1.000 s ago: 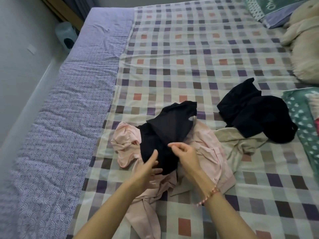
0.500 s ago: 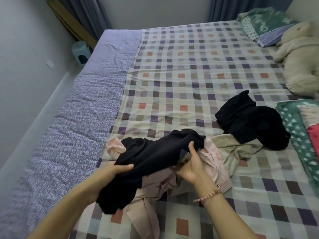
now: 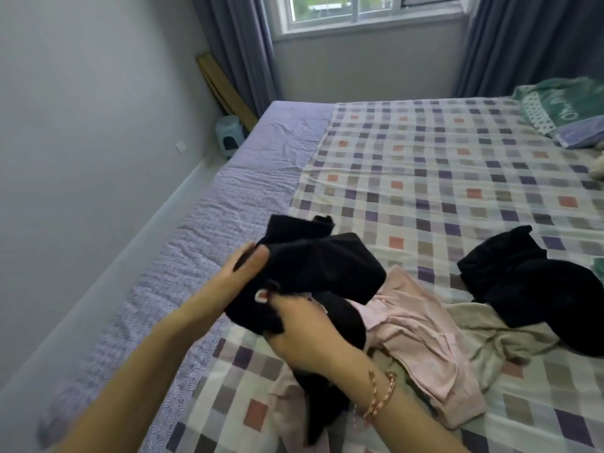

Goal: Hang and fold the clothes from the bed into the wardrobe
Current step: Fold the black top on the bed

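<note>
Black garment (image 3: 313, 266): you have it bunched up and lifted off the bed, over the near left part of the checked sheet (image 3: 425, 165), with a dark tail of it hanging down past your right wrist. Your left hand (image 3: 243, 273) grips its left edge, thumb on top of the cloth and fingers tucked behind it. Your right hand (image 3: 304, 331) is curled round the lower fold, holding it from underneath, with one fingertip showing through the fabric. A pink beaded bracelet (image 3: 380, 397) sits on that wrist.

Just under and to the right of what you hold, a pale pink garment (image 3: 421, 338) lies crumpled on the sheet. A beige garment (image 3: 483, 331) touches its right side, and a second black garment (image 3: 536, 289) lies heaped partly over the beige one, near the right edge of the view.

The checked sheet covers most of the bed. To its left, a strip of purple patterned mattress cover (image 3: 228, 207) runs along the side by the grey wall. A green pillow (image 3: 562, 109) lies at the far right corner of the bed. Beyond the bed are a window (image 3: 359, 11) between grey-blue curtains (image 3: 242, 50), a wooden board (image 3: 225, 86) leaning in the corner, and a small light blue stool (image 3: 228, 134) on the floor beside it.
</note>
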Action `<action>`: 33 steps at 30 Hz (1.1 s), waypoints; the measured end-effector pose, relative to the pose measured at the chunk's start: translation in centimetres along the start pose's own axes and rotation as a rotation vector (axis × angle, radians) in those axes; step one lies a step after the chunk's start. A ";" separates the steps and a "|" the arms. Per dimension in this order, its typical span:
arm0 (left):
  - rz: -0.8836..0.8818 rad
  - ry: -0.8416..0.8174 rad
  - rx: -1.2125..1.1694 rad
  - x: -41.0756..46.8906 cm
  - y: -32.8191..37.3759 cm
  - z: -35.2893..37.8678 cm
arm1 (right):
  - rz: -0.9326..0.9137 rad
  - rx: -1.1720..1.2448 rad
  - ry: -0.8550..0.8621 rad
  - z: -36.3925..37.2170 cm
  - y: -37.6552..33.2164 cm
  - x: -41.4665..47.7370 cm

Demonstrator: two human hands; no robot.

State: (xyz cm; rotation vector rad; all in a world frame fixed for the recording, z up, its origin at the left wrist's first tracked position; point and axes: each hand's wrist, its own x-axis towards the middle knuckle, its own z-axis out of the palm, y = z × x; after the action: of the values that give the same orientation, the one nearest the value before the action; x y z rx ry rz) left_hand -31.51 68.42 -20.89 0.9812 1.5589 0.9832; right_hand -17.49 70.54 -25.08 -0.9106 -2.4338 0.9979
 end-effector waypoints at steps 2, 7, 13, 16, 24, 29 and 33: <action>-0.056 -0.079 0.104 0.0 0.7 0.2 | -0.043 -0.180 -0.046 0.3 -1.3 -0.5; -0.160 0.074 0.256 -1.4 -1.6 -0.8 | -0.126 0.181 -0.235 0.5 -0.5 -1.8; -0.111 0.073 -0.090 -4.0 -1.7 -2.8 | 0.308 0.624 0.214 -1.4 4.0 -1.5; -0.067 0.041 -0.198 -5.0 -1.0 -3.3 | 0.416 0.793 -0.112 -1.3 4.7 -0.5; -0.073 0.292 0.455 -5.4 -1.1 -6.4 | -0.001 0.596 -0.003 -4.0 -1.2 4.9; 0.185 -0.093 0.351 -5.0 0.5 -6.0 | -0.243 0.222 -0.301 -5.7 -6.2 7.0; 0.186 -0.177 0.418 -4.8 2.1 -7.1 | -0.204 0.248 -0.270 -7.4 -6.6 8.1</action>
State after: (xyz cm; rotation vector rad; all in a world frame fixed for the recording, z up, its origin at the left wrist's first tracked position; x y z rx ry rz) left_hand -37.45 63.84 -16.20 1.4844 1.5741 0.6809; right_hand -22.24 76.09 -14.60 -0.4598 -2.4766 1.3807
